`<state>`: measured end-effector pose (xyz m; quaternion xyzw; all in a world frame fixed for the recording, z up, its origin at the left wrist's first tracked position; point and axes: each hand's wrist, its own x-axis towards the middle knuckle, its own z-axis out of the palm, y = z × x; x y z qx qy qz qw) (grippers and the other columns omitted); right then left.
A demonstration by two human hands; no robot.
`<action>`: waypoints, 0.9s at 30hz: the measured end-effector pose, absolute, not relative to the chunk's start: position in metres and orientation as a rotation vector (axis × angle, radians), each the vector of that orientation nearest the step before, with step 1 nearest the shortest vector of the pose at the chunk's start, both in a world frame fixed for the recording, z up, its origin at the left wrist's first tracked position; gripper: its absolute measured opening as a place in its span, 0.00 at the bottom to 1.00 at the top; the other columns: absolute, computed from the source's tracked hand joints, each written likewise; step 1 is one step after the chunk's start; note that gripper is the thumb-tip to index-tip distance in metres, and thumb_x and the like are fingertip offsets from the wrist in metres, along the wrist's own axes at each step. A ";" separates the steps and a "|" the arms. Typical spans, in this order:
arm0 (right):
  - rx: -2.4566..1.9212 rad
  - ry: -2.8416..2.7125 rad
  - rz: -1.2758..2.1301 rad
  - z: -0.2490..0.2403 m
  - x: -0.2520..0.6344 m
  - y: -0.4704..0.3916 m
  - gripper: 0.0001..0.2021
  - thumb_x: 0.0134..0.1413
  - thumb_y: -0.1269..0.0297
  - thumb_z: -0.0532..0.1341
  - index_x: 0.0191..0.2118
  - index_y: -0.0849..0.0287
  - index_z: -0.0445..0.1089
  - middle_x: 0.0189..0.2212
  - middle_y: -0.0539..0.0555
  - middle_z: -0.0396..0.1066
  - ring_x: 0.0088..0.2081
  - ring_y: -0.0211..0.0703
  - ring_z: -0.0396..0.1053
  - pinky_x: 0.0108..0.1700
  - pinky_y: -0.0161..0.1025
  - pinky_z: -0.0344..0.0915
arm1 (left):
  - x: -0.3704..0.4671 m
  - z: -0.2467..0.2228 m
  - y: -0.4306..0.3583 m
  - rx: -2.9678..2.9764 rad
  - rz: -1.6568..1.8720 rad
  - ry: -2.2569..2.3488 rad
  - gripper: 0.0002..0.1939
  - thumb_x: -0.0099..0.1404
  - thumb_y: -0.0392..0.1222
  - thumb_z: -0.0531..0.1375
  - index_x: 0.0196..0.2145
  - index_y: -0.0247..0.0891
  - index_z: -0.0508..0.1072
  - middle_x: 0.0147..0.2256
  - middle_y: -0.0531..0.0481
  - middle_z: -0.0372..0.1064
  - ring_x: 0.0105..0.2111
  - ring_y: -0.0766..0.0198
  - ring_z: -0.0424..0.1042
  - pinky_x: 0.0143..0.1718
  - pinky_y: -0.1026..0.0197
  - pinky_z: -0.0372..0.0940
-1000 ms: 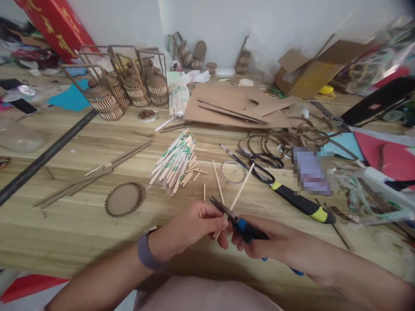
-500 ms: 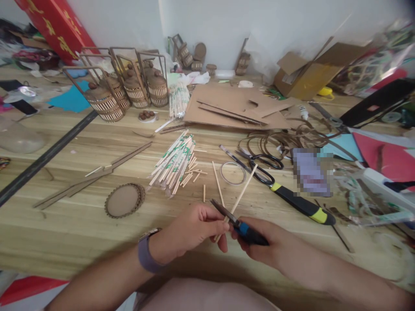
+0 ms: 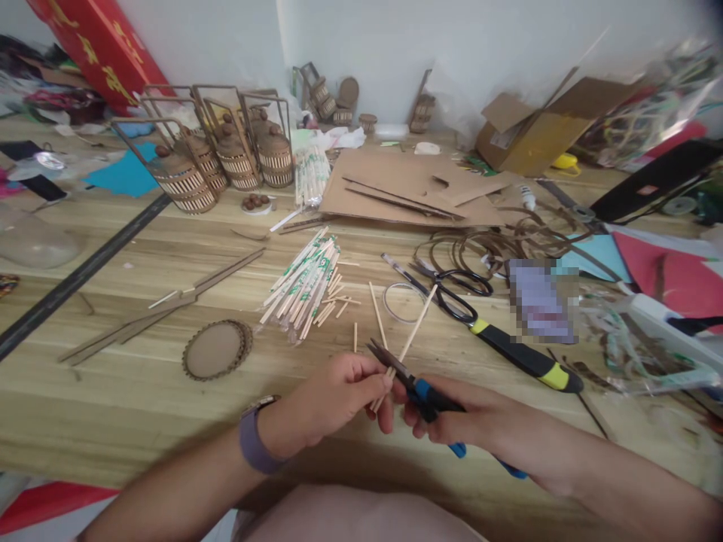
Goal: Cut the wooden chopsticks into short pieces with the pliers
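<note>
Head view, surface: pale wood-grained surface (image 3: 113, 406), carrying all articles listed.
Cardboard, flat: brown sheet (image 3: 389, 169) toward the rear, narrow offcuts lying on top.
Cardboard, folded: box (image 3: 523, 139) at rear right, flaps raised, yellowish tape on its side.
Lidded containers: group (image 3: 184, 179) at rear left, slatted sides, tall brown frame handles, round brown knobs.
Knife: long black-and-yellow handle (image 3: 508, 350), lying to the right, near a pair of black scissors (image 3: 430, 272).
Wrapped sticks: bundle (image 3: 305, 290), green-printed wrappers, centre of the surface.
Right hand: bare (image 3: 474, 421); fingers curled around the handles of the hand cutters.
Left hand: bare (image 3: 353, 388), purple band (image 3: 257, 444) at the wrist; thumb and fingers pinched together on pale sticks.
Disc: round cardboard piece (image 3: 215, 350) with ridged edge, left of the left hand.
Hand cutters: dark blades, black-and-blue handles (image 3: 434, 399); blades cross the held sticks; cannot tell whether they bite.
Pale sticks: held (image 3: 419, 325), the longer one slanting up and right beyond the blades.
Short pieces: small pale lengths (image 3: 327, 309), loose, beside the bundle.
</note>
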<state>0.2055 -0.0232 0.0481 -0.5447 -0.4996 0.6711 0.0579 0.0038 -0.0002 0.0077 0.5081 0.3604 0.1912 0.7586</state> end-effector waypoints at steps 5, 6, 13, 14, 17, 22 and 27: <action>-1.626 -1.444 2.101 0.046 0.205 -0.023 0.20 0.43 0.63 0.59 0.46 0.56 0.69 0.37 0.52 0.69 0.40 0.45 0.64 0.39 0.39 0.59 | 0.005 0.008 0.001 1.082 0.398 0.804 0.18 0.62 0.54 0.55 0.32 0.34 0.71 0.19 0.53 0.67 0.23 0.67 0.63 0.31 0.63 0.57; -1.639 -1.460 2.088 0.046 0.205 -0.024 0.19 0.44 0.64 0.58 0.45 0.56 0.70 0.37 0.51 0.68 0.40 0.44 0.64 0.39 0.39 0.59 | 0.005 0.008 0.001 1.083 0.399 0.802 0.18 0.62 0.54 0.55 0.31 0.34 0.71 0.19 0.53 0.67 0.23 0.67 0.63 0.31 0.63 0.57; -1.651 -1.460 2.092 0.047 0.203 -0.025 0.15 0.43 0.66 0.57 0.42 0.56 0.69 0.35 0.51 0.66 0.37 0.42 0.63 0.36 0.38 0.58 | 0.004 0.005 0.000 1.103 0.408 0.787 0.19 0.61 0.55 0.55 0.30 0.35 0.70 0.19 0.54 0.66 0.22 0.67 0.62 0.30 0.63 0.56; -1.632 -1.474 2.093 0.046 0.203 -0.025 0.15 0.43 0.66 0.57 0.41 0.56 0.69 0.34 0.50 0.66 0.36 0.42 0.62 0.35 0.38 0.58 | 0.004 0.005 0.000 1.108 0.409 0.783 0.19 0.61 0.56 0.55 0.30 0.35 0.70 0.19 0.54 0.66 0.22 0.67 0.62 0.30 0.63 0.56; -1.606 -1.515 2.066 0.044 0.202 -0.025 0.14 0.42 0.67 0.56 0.39 0.58 0.68 0.32 0.50 0.64 0.34 0.40 0.60 0.33 0.37 0.56 | 0.004 0.005 0.000 1.117 0.406 0.776 0.20 0.62 0.57 0.55 0.30 0.35 0.70 0.19 0.54 0.65 0.22 0.67 0.62 0.30 0.63 0.56; -1.648 -1.551 1.995 0.040 0.198 -0.026 0.10 0.39 0.68 0.55 0.33 0.58 0.64 0.27 0.48 0.59 0.29 0.39 0.56 0.30 0.36 0.54 | 0.004 0.007 0.000 1.135 0.403 0.789 0.20 0.61 0.57 0.55 0.30 0.35 0.70 0.19 0.54 0.65 0.22 0.68 0.62 0.30 0.63 0.57; -1.630 -1.667 1.861 0.041 0.194 -0.027 0.08 0.40 0.71 0.54 0.31 0.57 0.62 0.25 0.48 0.58 0.28 0.38 0.55 0.29 0.35 0.54 | 0.003 0.008 0.000 1.148 0.410 0.781 0.20 0.62 0.57 0.55 0.31 0.34 0.70 0.19 0.55 0.64 0.22 0.68 0.62 0.30 0.63 0.58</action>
